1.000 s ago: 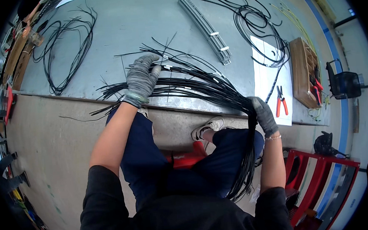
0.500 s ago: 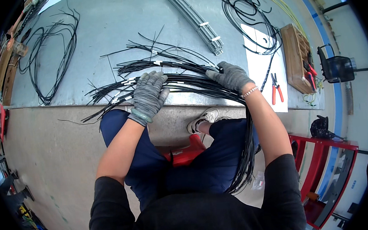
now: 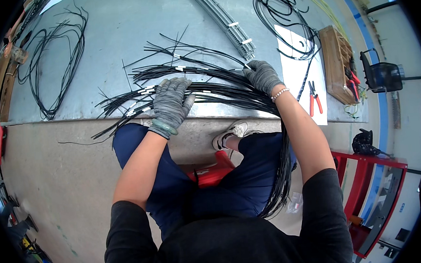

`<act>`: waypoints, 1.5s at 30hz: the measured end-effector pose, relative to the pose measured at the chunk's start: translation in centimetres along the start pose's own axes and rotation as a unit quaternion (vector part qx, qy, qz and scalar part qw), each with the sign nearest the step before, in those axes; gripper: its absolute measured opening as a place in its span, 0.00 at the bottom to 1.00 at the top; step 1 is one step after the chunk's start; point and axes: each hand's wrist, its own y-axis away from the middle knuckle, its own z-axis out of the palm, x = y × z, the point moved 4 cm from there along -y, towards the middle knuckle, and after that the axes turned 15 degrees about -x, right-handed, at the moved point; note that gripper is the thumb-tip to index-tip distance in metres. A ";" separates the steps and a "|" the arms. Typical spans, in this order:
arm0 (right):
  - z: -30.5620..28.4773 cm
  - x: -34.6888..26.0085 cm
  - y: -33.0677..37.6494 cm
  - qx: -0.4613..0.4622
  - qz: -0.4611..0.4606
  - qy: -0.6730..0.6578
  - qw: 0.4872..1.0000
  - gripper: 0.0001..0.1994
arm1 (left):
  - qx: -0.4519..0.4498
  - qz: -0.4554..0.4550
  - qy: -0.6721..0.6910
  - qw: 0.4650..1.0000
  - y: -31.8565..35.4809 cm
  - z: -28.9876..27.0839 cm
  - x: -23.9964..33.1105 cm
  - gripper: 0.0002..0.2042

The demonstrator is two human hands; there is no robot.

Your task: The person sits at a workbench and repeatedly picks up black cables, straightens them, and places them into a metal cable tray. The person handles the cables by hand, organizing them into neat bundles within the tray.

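A large bundle of thin black wires (image 3: 228,99) with white marker sleeves lies along the near edge of the table, fanned out to the left. My gloved left hand (image 3: 172,105) rests flat on the nearer strands, fingers stretched out and thumb apart. On the right, my gloved right hand (image 3: 263,76) has its fingertips closed on a black wire (image 3: 225,53) at the far side of the bundle, by a white sleeve. Below that hand, the rest of the wires hang over the edge beside my right leg.
Red-handled pliers (image 3: 314,100) lie on white paper (image 3: 321,112), beside a wooden box (image 3: 334,66) of tools. Grey slotted terminal strips (image 3: 223,22) lie behind the bundle. Coiled black wires (image 3: 280,6) sit at the far right, a looser coil (image 3: 59,68) at the left.
My right hand has shifted slightly away from me, its fingertips now pinching a wire at the bundle's far side. My left hand stays nearly in place on the wires.
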 end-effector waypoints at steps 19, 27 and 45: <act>0.2 1.6 -0.5 -0.129 -0.003 0.024 0.991 0.23 | -0.166 0.028 -0.182 0.969 -8.9 2.1 1.2 0.23; -0.5 1.5 0.4 -0.076 0.014 0.048 0.996 0.25 | -0.157 0.076 -0.170 0.970 -9.9 1.1 1.0 0.14; -2.3 1.8 3.2 -0.086 -0.119 -0.460 0.876 0.16 | -0.180 0.049 -0.223 0.957 -7.1 -3.2 3.6 0.13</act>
